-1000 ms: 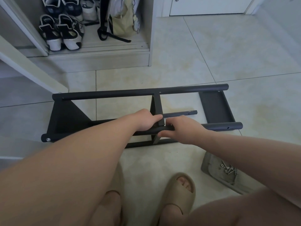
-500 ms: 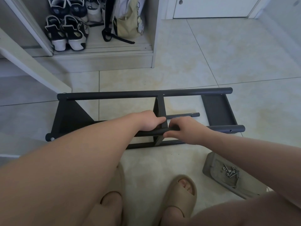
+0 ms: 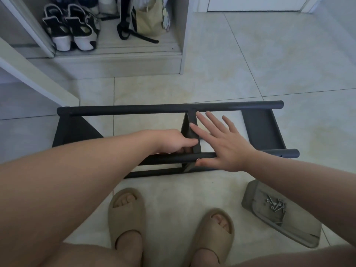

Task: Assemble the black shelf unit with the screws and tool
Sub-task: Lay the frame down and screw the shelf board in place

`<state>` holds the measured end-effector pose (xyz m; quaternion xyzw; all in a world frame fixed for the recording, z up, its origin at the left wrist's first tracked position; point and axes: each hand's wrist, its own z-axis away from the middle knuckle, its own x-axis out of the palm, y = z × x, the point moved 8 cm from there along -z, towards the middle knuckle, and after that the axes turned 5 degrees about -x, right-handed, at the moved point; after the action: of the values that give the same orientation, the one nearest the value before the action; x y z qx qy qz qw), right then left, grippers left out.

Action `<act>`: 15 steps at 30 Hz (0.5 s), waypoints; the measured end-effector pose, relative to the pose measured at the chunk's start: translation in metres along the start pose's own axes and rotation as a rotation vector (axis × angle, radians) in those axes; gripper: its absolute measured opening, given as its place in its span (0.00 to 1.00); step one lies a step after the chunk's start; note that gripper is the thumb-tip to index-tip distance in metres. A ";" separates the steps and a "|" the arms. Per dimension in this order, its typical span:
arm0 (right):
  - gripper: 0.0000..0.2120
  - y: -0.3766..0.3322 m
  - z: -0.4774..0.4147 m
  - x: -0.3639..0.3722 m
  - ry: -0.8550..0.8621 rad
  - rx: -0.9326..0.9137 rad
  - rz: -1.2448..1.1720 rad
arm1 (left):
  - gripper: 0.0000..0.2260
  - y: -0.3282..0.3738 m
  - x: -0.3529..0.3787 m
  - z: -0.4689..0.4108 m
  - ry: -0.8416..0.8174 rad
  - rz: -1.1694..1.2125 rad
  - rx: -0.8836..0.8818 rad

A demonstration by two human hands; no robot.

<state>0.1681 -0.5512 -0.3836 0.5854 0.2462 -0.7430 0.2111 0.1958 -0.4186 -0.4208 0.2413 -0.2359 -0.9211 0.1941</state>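
- Head view: since half a second ago the right hand [image 3: 225,143] has let go of the near rail [image 3: 169,158] and opened; its fingers [image 3: 212,120] now lie straight and spread above the frame, reaching toward the far rail [image 3: 134,111].
- Its thumb lies along the near rail, the tip just beside a small silver screw head [image 3: 197,160].
- The left hand [image 3: 173,141] keeps its hold: thumb and curled fingers clamp the middle panel [image 3: 189,130] where that panel meets the near rail.
- The black shelf unit [image 3: 264,130] lies on its side on the pale tiled floor [image 3: 250,64], its two long rails running left to right, with end panels at both ends.
- Loose screws [image 3: 275,204] sit in a grey tray [image 3: 256,201] on the floor, near the right forearm and apart from the frame.
- Two feet in tan slippers [image 3: 125,214] stand just in front of the frame.
- Sneakers [image 3: 71,31] and a bag [image 3: 148,22] sit in an open cabinet beyond it.
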 end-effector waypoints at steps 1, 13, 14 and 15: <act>0.46 0.001 0.000 0.001 0.002 -0.007 -0.005 | 0.20 -0.001 0.000 -0.001 -0.031 0.022 -0.006; 0.46 0.008 -0.004 0.008 -0.033 -0.014 -0.058 | 0.15 -0.031 0.014 -0.026 -0.201 0.178 -0.095; 0.47 0.008 -0.004 0.007 -0.031 -0.015 -0.055 | 0.14 -0.030 0.012 -0.029 -0.160 0.120 -0.071; 0.47 0.007 -0.004 0.007 -0.025 -0.018 -0.052 | 0.13 -0.027 0.011 -0.031 -0.131 0.069 -0.047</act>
<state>0.1743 -0.5545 -0.3919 0.5674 0.2653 -0.7533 0.2003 0.1974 -0.4123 -0.4633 0.1676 -0.2346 -0.9329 0.2156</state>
